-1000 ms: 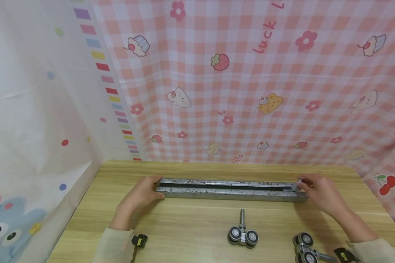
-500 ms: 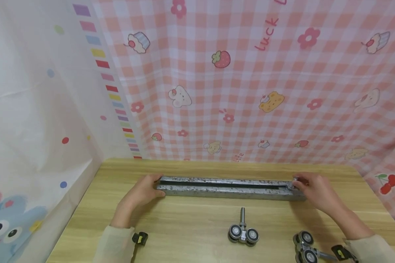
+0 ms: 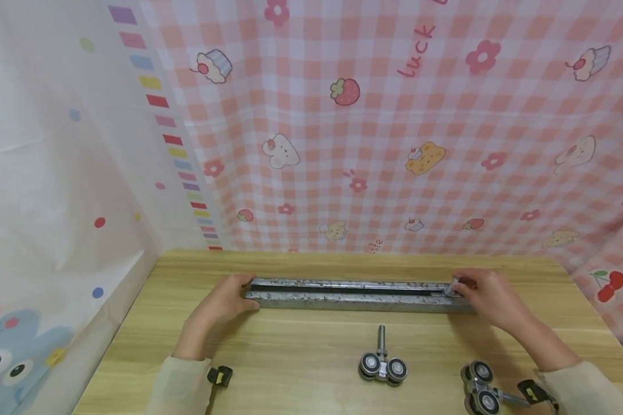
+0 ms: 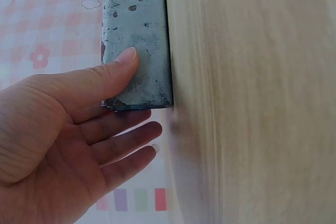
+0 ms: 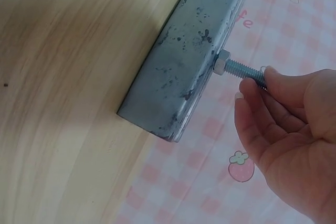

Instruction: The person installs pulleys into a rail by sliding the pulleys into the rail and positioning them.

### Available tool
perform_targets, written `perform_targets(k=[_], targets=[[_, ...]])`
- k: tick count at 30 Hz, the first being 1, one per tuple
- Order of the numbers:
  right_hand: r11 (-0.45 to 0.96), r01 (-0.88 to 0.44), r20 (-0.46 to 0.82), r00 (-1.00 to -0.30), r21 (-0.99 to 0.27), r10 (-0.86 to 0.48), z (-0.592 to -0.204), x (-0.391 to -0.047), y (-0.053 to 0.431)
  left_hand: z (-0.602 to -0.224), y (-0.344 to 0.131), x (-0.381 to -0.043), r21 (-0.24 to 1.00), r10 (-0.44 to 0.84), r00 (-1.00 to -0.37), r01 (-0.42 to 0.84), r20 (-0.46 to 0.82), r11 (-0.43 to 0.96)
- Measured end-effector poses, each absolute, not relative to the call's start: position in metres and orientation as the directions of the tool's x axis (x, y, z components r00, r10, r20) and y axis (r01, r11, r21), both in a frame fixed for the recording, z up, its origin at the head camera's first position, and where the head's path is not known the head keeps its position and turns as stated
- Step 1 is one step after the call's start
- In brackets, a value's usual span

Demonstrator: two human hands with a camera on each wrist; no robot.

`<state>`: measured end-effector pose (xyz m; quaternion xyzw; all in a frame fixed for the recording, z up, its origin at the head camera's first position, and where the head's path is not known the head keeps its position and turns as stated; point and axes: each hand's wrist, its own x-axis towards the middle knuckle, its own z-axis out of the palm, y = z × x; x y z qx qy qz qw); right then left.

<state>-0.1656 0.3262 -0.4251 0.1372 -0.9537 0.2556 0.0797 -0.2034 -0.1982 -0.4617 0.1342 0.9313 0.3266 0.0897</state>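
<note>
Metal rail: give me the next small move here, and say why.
Probably slide the bolt a little along the slot toward the left hand. The right hand pinches the bolt's threaded shaft near the right end of the rail, the slot looks open leftward, and the left hand holds the other end.

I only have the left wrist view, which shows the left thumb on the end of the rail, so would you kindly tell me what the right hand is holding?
Observer: The right hand pinches a threaded bolt that stands out of the rail.
Operator: Thank you; is anything fitted on it?
Observer: Yes, a hexagonal nut sits on it, right by the rail.
Operator: And what lies on the table in front of the rail?
Observer: One roller carriage lies nearer the middle, and a second roller carriage lies to its right.
</note>
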Motion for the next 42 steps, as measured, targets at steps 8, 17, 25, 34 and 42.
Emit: perform_targets(k=[8, 17, 25, 34, 42], targets=[[0.829, -0.324, 0.226, -0.943, -0.455, -0.245, -0.424, -0.167, 0.319, -0.463, -0.198, -0.204, 0.632, 0.309, -0.947, 0.19, -0.082, 0.751], [0.821, -0.337, 0.215, -0.94, -0.461, -0.265, -0.423, -0.169, 0.31, -0.462, -0.2, -0.203, 0.626, 0.317, -0.944, 0.195, -0.088, 0.755], [0.81, -0.376, 0.227, -0.926, -0.45, -0.303, -0.422, -0.172, 0.302, -0.463, -0.198, -0.204, 0.622, 0.314, -0.946, 0.2, -0.078, 0.757], [0.8, -0.4, 0.221, -0.916, -0.447, -0.335, -0.419, -0.174, 0.293, -0.464, -0.198, -0.204, 0.623, 0.316, -0.947, 0.209, -0.064, 0.754], [0.786, -0.428, 0.223, -0.904, -0.447, -0.366, -0.418, -0.176, 0.286, -0.463, -0.198, -0.203, 0.63, 0.313, -0.947, 0.2, -0.072, 0.75]])
